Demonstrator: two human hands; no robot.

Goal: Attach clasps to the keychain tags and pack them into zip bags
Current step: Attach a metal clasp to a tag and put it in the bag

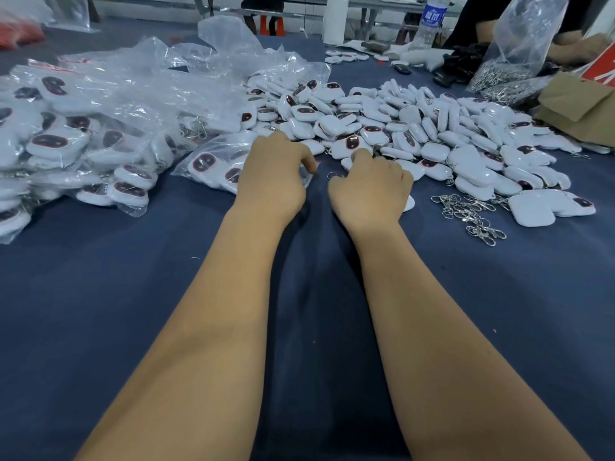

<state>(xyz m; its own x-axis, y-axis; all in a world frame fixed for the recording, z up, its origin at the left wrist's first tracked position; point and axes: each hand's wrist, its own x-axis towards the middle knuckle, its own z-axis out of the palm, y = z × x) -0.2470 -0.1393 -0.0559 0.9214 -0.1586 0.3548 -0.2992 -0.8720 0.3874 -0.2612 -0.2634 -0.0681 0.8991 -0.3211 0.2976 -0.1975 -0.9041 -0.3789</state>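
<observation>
Left hand (271, 174) rests on zip bag (216, 164), fingers curled; right hand (372, 186) curled over a white tag (408, 202) — loose clasps (469, 212) lie rightward, nearer it.

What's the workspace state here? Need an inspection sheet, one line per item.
Surface: blue cloth covers the table.
Job's things: loose heap of white tags ahead; small pile of metal clasps to the right; filled zip bags stacked at left.
Clutter: water bottle, brown paper and a big bag of metal parts at the far right.
Grips: left hand rests curled on a filled bag, grip unclear; right hand is curled over a white tag, fingertips hidden.
Cables: nothing seen.
Surroundings: another person's arm at far right; table legs behind.
</observation>
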